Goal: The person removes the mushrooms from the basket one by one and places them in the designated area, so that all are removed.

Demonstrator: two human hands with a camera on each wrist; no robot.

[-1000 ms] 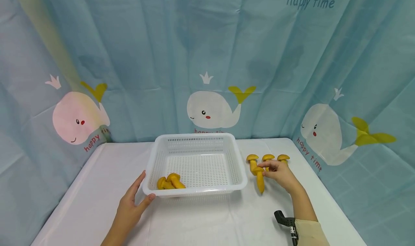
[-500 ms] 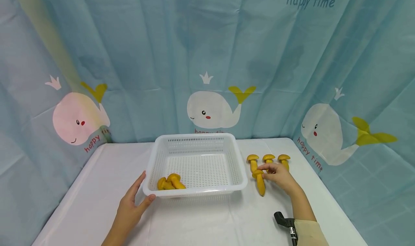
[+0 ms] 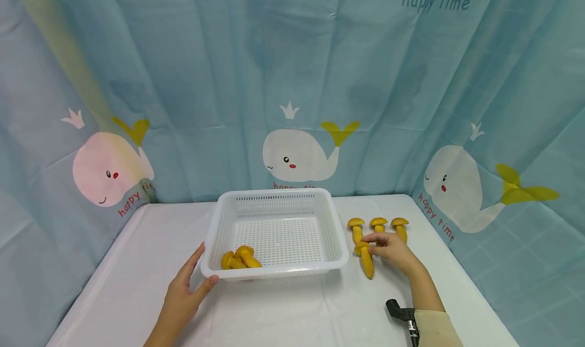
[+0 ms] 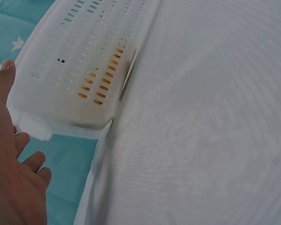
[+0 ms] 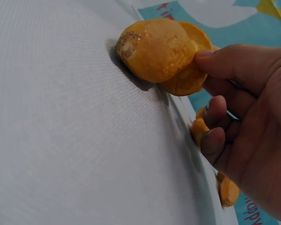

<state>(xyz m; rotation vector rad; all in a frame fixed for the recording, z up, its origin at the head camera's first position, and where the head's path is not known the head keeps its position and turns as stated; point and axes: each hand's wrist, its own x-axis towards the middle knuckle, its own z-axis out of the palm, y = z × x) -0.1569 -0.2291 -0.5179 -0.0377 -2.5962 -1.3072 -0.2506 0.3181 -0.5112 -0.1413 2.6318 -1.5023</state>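
Observation:
My right hand [image 3: 394, 251] pinches a yellow mushroom [image 3: 367, 263] by its cap, thumb on one side. In the right wrist view the stem end of this mushroom [image 5: 154, 51] faces the camera, close above or on the white cloth. At the near left corner of a white slotted basket [image 3: 279, 272], my left hand [image 3: 180, 296] rests with spread, fairly straight fingers and the thumb at the front rim. Two yellow mushrooms [image 3: 247, 256] lie inside that corner. From the left wrist, they show orange through the slots of the basket wall [image 4: 51, 89].
Behind the right hand, three more yellow mushrooms lie in a row: a left one [image 3: 356, 228], a middle one [image 3: 378, 223] and a right one [image 3: 399, 228]. A blue whale-print curtain [image 3: 219, 83] hangs round the white-covered table [image 3: 274, 311].
My right hand has drawn the pinched mushroom slightly toward me, away from the row behind it. The left hand and the basket stay in place.

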